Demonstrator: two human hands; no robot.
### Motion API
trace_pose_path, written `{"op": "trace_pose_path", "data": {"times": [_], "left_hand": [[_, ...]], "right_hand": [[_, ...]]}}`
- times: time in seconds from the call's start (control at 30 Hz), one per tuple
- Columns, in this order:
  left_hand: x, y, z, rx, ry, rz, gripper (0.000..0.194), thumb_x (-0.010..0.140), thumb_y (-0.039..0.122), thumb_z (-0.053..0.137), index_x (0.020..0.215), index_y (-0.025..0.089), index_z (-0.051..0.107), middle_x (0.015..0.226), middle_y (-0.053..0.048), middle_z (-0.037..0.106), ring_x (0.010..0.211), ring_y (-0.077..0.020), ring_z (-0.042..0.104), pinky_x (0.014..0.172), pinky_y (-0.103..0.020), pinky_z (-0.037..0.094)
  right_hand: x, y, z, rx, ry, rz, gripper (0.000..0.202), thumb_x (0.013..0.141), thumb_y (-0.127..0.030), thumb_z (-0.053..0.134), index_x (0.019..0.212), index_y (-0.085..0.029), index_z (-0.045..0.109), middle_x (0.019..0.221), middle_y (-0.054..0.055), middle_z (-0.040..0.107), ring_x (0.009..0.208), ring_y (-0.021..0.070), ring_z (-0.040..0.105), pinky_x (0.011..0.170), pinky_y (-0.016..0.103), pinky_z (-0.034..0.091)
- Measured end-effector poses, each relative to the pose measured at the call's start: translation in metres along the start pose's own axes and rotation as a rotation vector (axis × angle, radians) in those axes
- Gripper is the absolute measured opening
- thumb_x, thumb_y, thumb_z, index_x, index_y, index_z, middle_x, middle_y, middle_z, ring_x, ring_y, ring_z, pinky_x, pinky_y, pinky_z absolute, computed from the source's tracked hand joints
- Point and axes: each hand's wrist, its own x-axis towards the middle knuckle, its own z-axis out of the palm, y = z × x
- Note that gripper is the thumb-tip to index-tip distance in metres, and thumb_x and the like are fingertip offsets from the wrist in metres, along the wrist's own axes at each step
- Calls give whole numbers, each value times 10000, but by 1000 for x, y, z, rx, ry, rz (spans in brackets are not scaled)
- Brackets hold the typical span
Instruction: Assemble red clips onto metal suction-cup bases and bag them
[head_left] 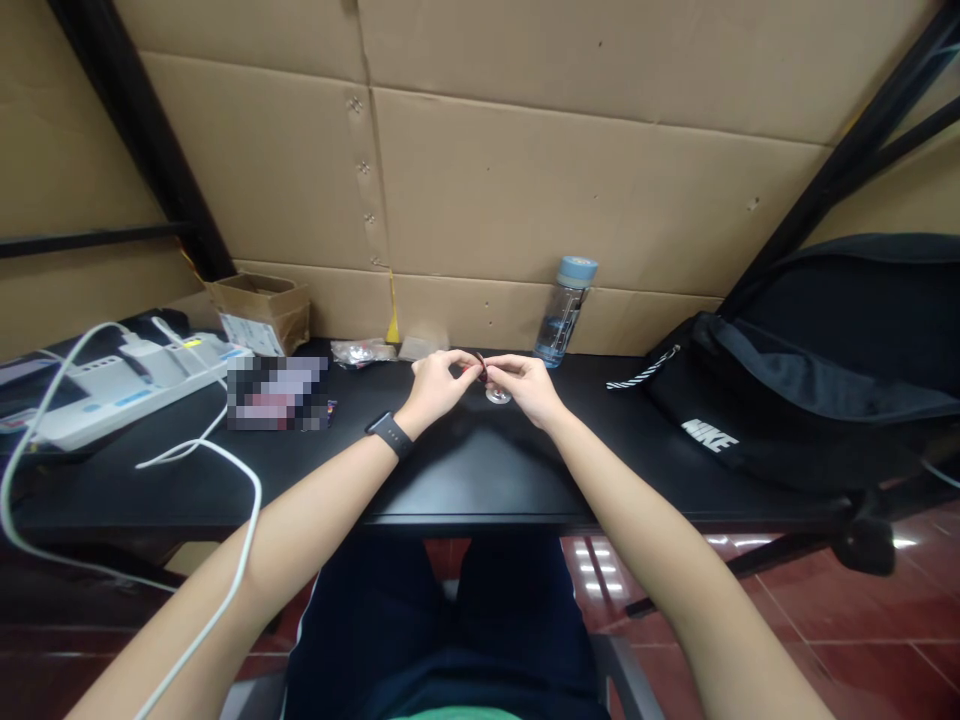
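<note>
On the far left of the desk [495, 480] I can see a white power strip [124, 398], and a cardboard box [289, 318] stands on the far side, just right of it. Next along, toward the middle, the left hand [442, 388] has its thumb and forefinger pinched on a small dark-red piece [483, 370]. The piece is at the middle of the desk, between both hands' fingertips; its shape is mostly hidden. It looks light, and probably thin; whether it is stiff or soft, slick or fragile, I cannot tell. So small a thing seems best taken by its edges, with little pressure. From the right, the right hand [531, 388] pinches it too, thumb against fingers. A clear round item [497, 397] shows just below the fingertips. Farther right come a water bottle [561, 318] against the cardboard, then a black backpack [675, 400].
</note>
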Motion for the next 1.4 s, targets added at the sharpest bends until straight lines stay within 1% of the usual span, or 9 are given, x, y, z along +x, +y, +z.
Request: {"op": "trace_pose_path", "data": {"times": [0.13,0.2,0.4,0.7,0.87,1.0,1.1,1.2,1.4], "left_hand": [[-1,2,0,29,10,9,113,890,293,669,897,266,778,941,1,795,967,-227,706,912,-370,479],[-2,3,1,41,11,8,111,884,287,672,909,263,777,952,-1,795,974,-228,703,920,-374,475],[-2,0,2,49,20,14,109,862,294,695,917,249,778,971,-17,797,989,-235,705,944,-383,477],[3,-10,2,-149,-25,86,178,875,349,702,942,212,795,991,-56,798,944,-243,724,906,-366,520],[5,-13,4,-359,-118,31,245,897,384,679,954,173,788,992,-78,799,935,-243,732,889,-353,534],[6,-17,10,-499,-138,-42,270,817,414,767,898,156,774,975,-95,795,946,-248,728,911,-367,536],[6,-20,13,-583,-139,-106,288,760,400,812,893,150,763,968,-100,791,932,-242,729,905,-372,548],[6,-21,14,-584,-112,-103,255,747,354,813,881,149,740,941,-93,781,905,-227,728,887,-360,557],[5,-13,8,-470,-41,38,204,775,262,778,879,180,623,886,-37,716,878,-188,714,857,-311,537]], "right_hand": [[0,2,1,67,-1,12,472,663,-447,913,1035,-188,779,1055,87,790,883,222,762,824,367,641],[0,3,2,89,2,16,469,659,-422,919,1037,-189,768,1106,89,781,925,227,761,858,383,640],[-1,0,3,70,8,-21,427,649,-352,926,1007,-186,762,1095,91,793,1045,261,751,964,408,603],[-1,-4,0,71,39,-26,379,629,-340,935,928,-175,770,1147,118,784,1083,297,748,1001,447,589],[-1,-4,0,99,31,-32,406,603,-333,948,924,-172,759,1159,119,780,1062,295,757,994,454,599],[0,-4,-1,105,29,-41,419,579,-337,959,904,-175,749,1148,114,782,1079,298,751,1003,462,598],[0,-3,0,95,25,-46,442,564,-343,966,909,-176,745,1119,112,790,1057,299,759,1000,477,600],[0,-3,-1,76,19,-54,452,566,-352,965,920,-176,747,1116,113,790,1046,301,762,992,484,605],[2,-2,-3,5,14,-81,429,578,-363,957,907,-177,754,1097,113,795,1012,299,771,985,490,609]]}}
